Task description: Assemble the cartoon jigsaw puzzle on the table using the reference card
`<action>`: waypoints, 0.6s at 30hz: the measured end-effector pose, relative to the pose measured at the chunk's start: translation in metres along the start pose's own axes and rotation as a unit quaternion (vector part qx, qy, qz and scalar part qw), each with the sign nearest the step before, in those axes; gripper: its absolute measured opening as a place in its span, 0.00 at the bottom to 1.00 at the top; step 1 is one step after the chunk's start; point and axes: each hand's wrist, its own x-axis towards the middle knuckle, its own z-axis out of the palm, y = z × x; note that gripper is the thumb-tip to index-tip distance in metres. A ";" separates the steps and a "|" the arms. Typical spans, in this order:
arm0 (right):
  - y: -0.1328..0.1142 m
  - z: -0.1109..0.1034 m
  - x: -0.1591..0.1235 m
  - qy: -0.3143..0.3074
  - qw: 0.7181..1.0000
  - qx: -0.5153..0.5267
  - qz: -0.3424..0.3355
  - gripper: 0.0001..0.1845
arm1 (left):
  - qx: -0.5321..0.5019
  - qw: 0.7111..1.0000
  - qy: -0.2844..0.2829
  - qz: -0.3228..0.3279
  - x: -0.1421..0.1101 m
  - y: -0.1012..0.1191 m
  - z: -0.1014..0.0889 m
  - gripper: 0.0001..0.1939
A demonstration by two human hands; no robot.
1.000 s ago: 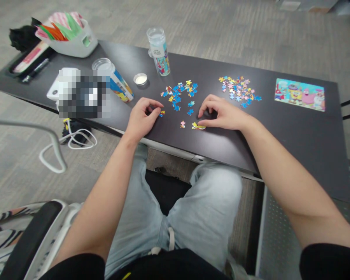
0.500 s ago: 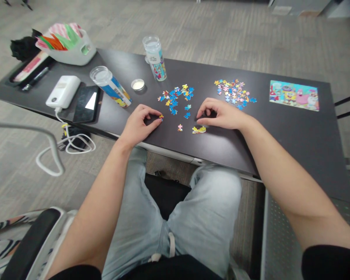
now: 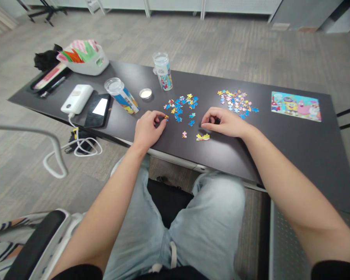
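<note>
My left hand point(image 3: 151, 128) pinches a small jigsaw puzzle piece point(image 3: 166, 117), orange-yellow where it shows, between thumb and fingertips just over the tabletop. On the right, my right hand point(image 3: 223, 121) rests on the table with loosely curled fingers, a small gap between thumb and forefinger, and nothing visible in them. Between the hands lie a single pink piece point(image 3: 184, 134) and a few joined yellow pieces point(image 3: 203, 137). Beyond them is a loose heap of mostly blue pieces point(image 3: 179, 105). A second, multicoloured heap point(image 3: 236, 102) spreads behind my right hand.
A cartoon picture card point(image 3: 296, 107) lies at the right. Two clear-topped canisters, one tilted point(image 3: 122, 96) and one upright point(image 3: 163, 74), stand near a round lid point(image 3: 146, 93). Farther left are a phone point(image 3: 97, 111), a cabled white power bank point(image 3: 77, 99) and a white basket point(image 3: 90, 64).
The camera view has tipped up, so the table sits lower and farther right in the picture. Both hands keep nearly the same places; the left still pinches its piece.
</note>
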 end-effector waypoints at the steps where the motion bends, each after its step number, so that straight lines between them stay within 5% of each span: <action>1: 0.000 0.000 0.000 0.000 1.000 0.002 0.002 0.20 | 0.008 1.000 -0.001 -0.002 0.003 0.000 0.001 0.10; 6: -0.001 0.000 -0.001 -0.001 1.000 0.001 0.002 0.20 | -0.016 0.999 -0.001 -0.041 0.029 -0.008 0.005 0.15; 11: -0.003 0.000 -0.002 -0.001 1.000 -0.003 0.003 0.21 | 0.000 0.999 0.037 -0.015 0.061 -0.016 0.015 0.10; 18: -0.003 -0.001 -0.001 -0.005 1.000 -0.001 0.004 0.21 | -0.013 1.000 0.027 -0.004 0.065 -0.021 0.014 0.06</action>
